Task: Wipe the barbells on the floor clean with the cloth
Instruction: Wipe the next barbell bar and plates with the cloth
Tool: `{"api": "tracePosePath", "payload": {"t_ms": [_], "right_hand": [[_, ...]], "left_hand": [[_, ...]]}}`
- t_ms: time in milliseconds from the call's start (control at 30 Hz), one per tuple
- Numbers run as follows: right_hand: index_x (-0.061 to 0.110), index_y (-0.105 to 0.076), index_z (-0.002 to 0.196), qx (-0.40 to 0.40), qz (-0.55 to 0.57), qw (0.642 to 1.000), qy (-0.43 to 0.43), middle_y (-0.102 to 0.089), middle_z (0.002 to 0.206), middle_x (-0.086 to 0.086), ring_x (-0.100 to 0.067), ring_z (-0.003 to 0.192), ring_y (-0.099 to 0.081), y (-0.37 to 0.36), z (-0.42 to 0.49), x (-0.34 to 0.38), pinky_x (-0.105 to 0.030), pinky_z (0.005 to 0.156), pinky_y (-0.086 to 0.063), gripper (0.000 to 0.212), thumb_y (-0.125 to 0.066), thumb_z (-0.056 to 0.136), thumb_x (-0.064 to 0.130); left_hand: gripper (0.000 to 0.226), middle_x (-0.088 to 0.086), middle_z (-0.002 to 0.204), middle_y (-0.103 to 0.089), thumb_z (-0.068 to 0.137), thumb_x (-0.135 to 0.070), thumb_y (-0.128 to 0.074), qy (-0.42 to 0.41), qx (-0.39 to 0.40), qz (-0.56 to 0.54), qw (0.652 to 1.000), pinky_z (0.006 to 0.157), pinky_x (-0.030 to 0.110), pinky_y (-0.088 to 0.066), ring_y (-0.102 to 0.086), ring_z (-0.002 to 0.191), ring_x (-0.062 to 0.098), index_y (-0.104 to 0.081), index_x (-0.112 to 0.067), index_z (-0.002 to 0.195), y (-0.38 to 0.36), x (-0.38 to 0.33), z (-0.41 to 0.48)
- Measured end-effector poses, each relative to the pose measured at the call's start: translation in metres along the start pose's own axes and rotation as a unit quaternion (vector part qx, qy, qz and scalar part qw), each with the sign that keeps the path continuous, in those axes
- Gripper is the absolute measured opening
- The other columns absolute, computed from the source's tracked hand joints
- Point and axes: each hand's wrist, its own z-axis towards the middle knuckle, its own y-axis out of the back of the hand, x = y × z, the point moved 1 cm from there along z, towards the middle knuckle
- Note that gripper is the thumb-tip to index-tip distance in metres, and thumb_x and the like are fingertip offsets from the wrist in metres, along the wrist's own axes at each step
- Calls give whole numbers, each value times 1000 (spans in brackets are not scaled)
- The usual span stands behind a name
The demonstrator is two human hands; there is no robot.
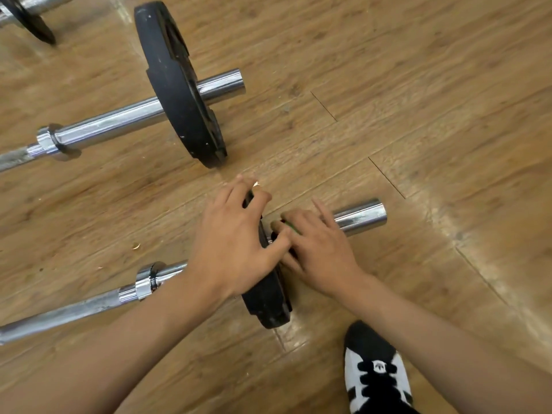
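The nearest barbell lies across the wooden floor, its chrome sleeve end (360,217) sticking out to the right of a black weight plate (268,303). My left hand (233,243) grips the top edge of that plate. My right hand (316,249) presses a green cloth (291,227) against the plate's outer face and the sleeve; only a sliver of cloth shows under the fingers. The bar's shaft (74,309) runs off to the left.
A second barbell (107,127) with a larger black plate (176,82) lies parallel farther away. A third bar and plate (30,16) show at the top left corner. My black-and-white shoe (375,372) stands on the floor at the lower right.
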Motion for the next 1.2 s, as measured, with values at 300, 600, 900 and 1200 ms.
{"api": "tracePosePath", "payload": {"t_ms": [300, 600, 900, 1200], "right_hand": [[13, -73, 107, -89, -43, 959, -266, -67, 106, -7, -30, 102, -58, 21, -10, -43, -43, 99, -36, 28, -53, 94, 27], [13, -68, 124, -94, -56, 993, -48, -65, 130, -9, -30, 127, -59, 7, -20, -60, -53, 121, -26, 30, -63, 96, 22], [7, -61, 133, -136, -43, 986, -83, -61, 137, -17, -35, 136, -49, -22, 8, -33, -51, 122, -28, 35, -54, 103, 21], [14, -58, 137, -158, -61, 983, -66, -53, 151, -16, -35, 146, -43, -14, -2, -107, -59, 122, -24, 37, -57, 100, 21]], "left_hand": [[67, 12, 155, -50, 90, -62, -43, 17, -5, -47, 999, 121, 48, -29, -35, 150, 31, -67, -13, 129, -2, -4, -6], [70, 10, 156, -49, 89, -61, -41, -19, 15, -67, 997, 117, 49, -33, -40, 144, 31, -65, -14, 135, 12, 20, 21], [59, 10, 138, -65, 86, -58, -58, -146, -82, 79, 983, 110, 50, -36, -55, 134, 36, -73, -12, 120, -1, 5, 8], [63, 5, 138, -64, 89, -63, -49, -149, -44, 68, 985, 105, 47, -37, -59, 120, 30, -71, -15, 123, 11, 25, 45]]}}
